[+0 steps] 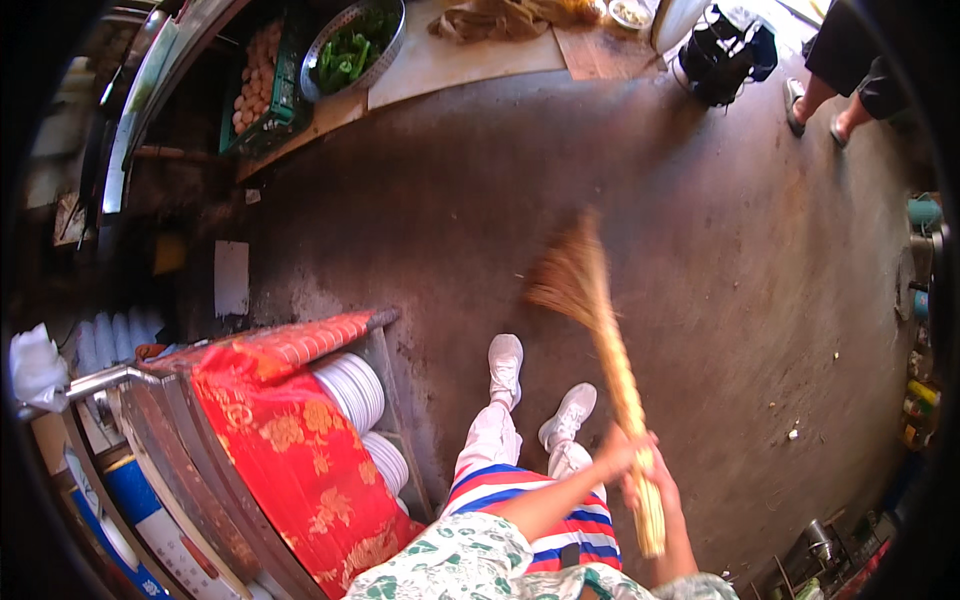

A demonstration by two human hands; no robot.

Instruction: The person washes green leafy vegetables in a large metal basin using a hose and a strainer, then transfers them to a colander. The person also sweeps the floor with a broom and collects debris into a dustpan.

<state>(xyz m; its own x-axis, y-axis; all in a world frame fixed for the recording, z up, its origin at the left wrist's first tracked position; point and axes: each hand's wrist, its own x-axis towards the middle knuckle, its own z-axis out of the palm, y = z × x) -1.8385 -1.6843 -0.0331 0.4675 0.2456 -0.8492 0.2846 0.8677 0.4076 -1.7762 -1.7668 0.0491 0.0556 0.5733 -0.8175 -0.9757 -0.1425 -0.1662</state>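
Note:
A straw broom [616,367] slants across the floor in front of me, and both of my hands grip its pale bound handle. My left hand [621,452] is wrapped around the shaft, reaching across from the left. Just below it, my right hand [657,480] holds the same shaft closer to the butt end. The brown bristles [566,274] fan out to the left over the dark concrete floor [420,210] and look blurred. Beneath me are my white shoes [506,367] and a striped apron [574,525].
On my left, a red patterned cloth [307,457] drapes a shelf with stacked plates [352,390]. A low counter [472,60] bears a crate of eggs [259,82] and a colander of green peppers [349,60]. A black bag [727,60] and a person's legs [817,97] are at far right. Bits of debris [793,434] dot the floor.

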